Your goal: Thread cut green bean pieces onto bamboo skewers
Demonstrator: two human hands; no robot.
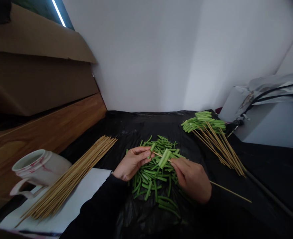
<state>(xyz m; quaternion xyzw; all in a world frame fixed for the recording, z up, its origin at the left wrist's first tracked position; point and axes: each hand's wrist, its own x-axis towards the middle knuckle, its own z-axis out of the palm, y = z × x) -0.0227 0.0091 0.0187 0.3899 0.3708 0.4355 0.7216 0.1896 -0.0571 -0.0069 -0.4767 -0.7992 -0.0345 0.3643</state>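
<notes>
My right hand is closed around a thin wooden skewer, whose long end sticks out to the right behind the hand. Several short green stem pieces sit side by side across the skewer, just in front of my right fingers. Between the thumb and fingers of my left hand is one green stem piece, at the skewer's tip; whether the tip has pierced it I cannot tell. Beneath both hands lies a loose heap of cut green stems on black plastic sheeting.
A bundle of bare skewers lies on white paper at the left, against a tipped mug. Filled skewers are piled at the back right, near a pale box. A cardboard box stands back left; a white wall closes the back.
</notes>
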